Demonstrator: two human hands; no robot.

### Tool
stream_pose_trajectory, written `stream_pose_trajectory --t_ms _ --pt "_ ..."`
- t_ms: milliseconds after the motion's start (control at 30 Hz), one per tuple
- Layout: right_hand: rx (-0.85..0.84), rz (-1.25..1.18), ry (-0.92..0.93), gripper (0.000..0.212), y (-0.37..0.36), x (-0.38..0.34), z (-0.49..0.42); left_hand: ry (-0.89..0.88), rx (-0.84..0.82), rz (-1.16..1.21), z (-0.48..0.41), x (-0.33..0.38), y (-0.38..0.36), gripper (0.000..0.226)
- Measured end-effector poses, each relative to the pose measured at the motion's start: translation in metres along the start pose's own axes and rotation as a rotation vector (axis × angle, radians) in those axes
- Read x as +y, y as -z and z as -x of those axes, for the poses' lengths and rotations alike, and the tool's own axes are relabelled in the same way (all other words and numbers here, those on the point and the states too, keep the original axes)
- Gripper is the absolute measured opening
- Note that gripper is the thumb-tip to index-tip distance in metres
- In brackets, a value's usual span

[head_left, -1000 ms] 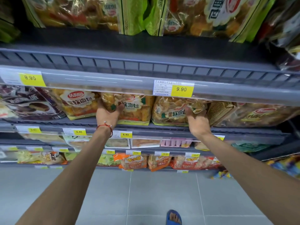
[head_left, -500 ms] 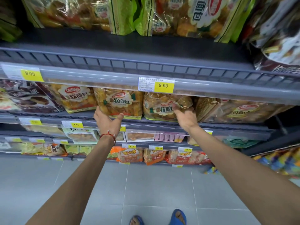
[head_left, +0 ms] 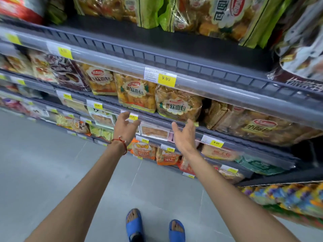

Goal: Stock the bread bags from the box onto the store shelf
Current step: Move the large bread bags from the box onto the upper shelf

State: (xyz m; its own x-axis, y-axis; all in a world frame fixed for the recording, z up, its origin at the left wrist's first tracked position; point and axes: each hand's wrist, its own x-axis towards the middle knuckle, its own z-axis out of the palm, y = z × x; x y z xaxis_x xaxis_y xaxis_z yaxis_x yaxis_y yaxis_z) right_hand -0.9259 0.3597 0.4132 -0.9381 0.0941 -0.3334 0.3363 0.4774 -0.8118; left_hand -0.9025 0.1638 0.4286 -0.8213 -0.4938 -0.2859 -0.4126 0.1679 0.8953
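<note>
Both hands, left [head_left: 126, 126] and right [head_left: 184, 137], have released the bread bags [head_left: 178, 103], now hovering spread-fingered below.

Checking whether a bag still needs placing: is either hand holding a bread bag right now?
No: the left hand and right hand are both open and empty below the shelved bread bags.

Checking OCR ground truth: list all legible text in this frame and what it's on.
"9.90": yellow price tag, upper shelf rail.
"软面包": bread bag, also the two bags to its left.
"小面包": brown bag.
"6.80": shelf tag.
"9.90": lower tag.
Other tags, small print: blurred.
</note>
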Motion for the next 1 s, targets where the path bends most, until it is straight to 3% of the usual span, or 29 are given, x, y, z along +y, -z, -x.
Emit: stream_pose_trajectory --t_ms 233,400,567,1000 --pt "-0.277 -0.003 0.183 0.066 -0.019 0.012 0.089 0.102 0.160 0.107 0.112 -0.046 0.041 0.035" --pt "-0.486 0.054 0.250 0.072 -0.041 0.042 0.182 0.209 0.334 0.148 0.218 -0.103 0.086 0.032" --pt "-0.777 0.180 0.294 0.048 -0.047 0.099 0.312 0.320 0.517 0.219 0.365 -0.179 0.123 0.031" --pt "-1.091 0.369 0.333 0.037 -0.059 0.217 0.522 0.593 0.712 0.301 0.645 -0.330 0.162 0.026"
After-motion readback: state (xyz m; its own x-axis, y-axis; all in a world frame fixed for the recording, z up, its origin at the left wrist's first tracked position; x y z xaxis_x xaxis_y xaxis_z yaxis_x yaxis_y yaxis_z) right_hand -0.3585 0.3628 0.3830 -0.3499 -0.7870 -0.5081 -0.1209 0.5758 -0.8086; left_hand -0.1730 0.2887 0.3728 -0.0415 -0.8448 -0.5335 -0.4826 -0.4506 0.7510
